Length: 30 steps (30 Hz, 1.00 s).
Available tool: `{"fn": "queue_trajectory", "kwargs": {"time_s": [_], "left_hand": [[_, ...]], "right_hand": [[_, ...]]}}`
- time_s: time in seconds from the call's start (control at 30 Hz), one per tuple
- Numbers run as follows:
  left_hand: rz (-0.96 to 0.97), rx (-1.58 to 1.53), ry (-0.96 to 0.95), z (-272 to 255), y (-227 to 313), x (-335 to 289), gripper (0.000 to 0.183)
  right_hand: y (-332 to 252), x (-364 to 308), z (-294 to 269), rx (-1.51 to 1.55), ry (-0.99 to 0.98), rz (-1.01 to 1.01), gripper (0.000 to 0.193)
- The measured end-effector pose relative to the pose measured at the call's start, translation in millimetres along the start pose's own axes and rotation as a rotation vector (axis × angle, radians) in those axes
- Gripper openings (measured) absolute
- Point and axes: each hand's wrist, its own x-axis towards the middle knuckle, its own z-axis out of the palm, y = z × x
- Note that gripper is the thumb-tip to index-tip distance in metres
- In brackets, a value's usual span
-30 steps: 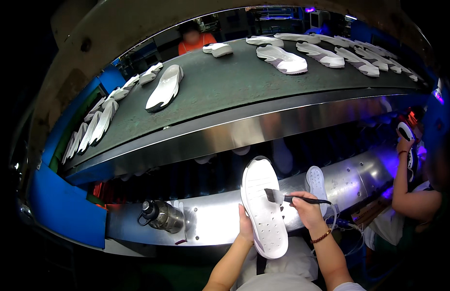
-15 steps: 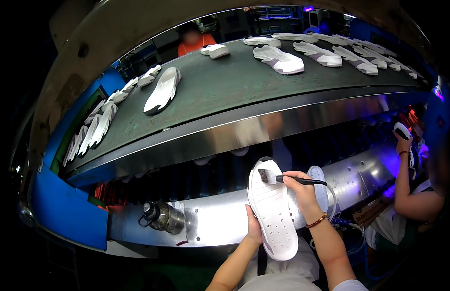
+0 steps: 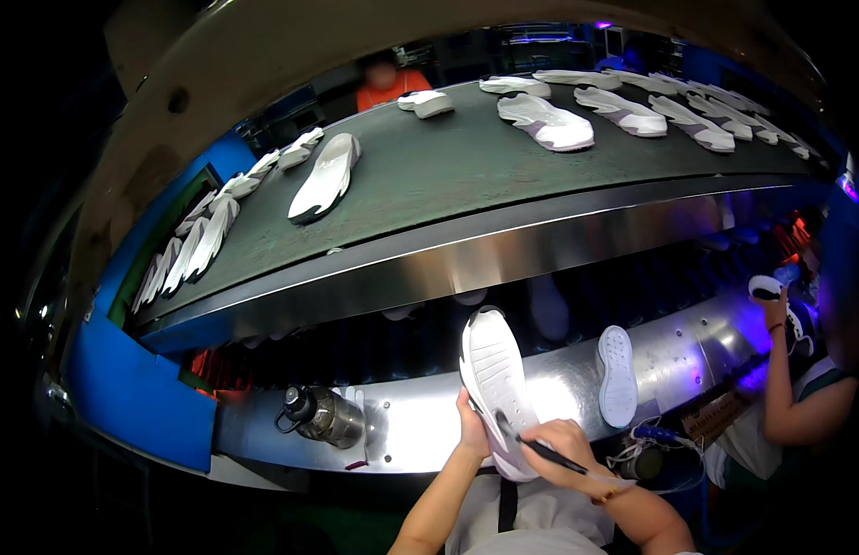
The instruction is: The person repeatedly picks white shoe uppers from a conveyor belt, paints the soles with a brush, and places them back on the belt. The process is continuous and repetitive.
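My left hand (image 3: 472,427) is closed on the left edge of a white shoe sole (image 3: 494,359), which stands tilted in front of me, its ribbed, perforated inner face towards me. In my right hand (image 3: 566,451) is a brush (image 3: 546,452) with a black handle and a thin tube running from its back end. The brush tip lies against the lower part of the sole, at its inner face or near edge; which one I cannot tell. My right hand partly covers the sole's lower right side.
A second white sole (image 3: 617,377) lies on the metal ledge (image 3: 415,416), right of my hands. A dark bottle (image 3: 329,418) stands left. Many soles rest on the green conveyor belt (image 3: 420,166) beyond. At right, another person's hand (image 3: 774,310) holds a shoe part.
The brush has moved from the sole's far end down to its lower part. The sole has turned and tilted in my left hand. My view has shifted slightly.
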Motion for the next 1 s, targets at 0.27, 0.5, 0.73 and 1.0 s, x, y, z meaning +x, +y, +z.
{"fn": "queue_trajectory", "kwargs": {"time_s": [0.27, 0.5, 0.73, 1.0], "left_hand": [[-0.110, -0.105, -0.316, 4.6, -2.2, -20.3, 0.081], [-0.024, -0.017, -0.284, 35.2, -7.4, -24.5, 0.083], [-0.144, -0.092, -0.443, 29.6, -11.6, -25.3, 0.083], [-0.194, -0.082, -0.424, 29.0, -9.9, -23.2, 0.087]], "right_hand": [[-4.5, 39.3, -49.9, 0.543, 0.157, 0.237, 0.012], [-5.9, 37.5, -39.9, 0.510, -0.012, -0.013, 0.017], [-8.3, 39.2, -54.9, 0.450, 0.091, 0.070, 0.017], [-8.0, 35.6, -54.5, 0.644, 0.249, 0.183, 0.021]]}}
